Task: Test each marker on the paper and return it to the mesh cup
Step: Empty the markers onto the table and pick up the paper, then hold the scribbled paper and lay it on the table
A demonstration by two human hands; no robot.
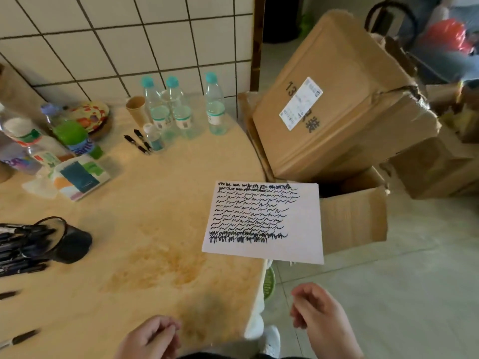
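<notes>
At 9 o'clock on the surface (pixel 145 193), the mesh cup (pixel 66 239) lies on its side, markers (pixel 15 251) spilling from its mouth; more markers lie apart near my edge. They look light, stiff and smooth, likely to roll, so I would pinch one mid-barrel. My left hand (pixel 149 338) is loosely curled, holding nothing. The paper (pixel 264 221), at 2 o'clock, overhangs the edge. My right hand (pixel 320 314) is equally slack and unladen.

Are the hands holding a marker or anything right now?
No, neither the left hand nor the right hand holds anything; the fingers are loosely curled, and the markers lie by the tipped mesh cup.
</notes>
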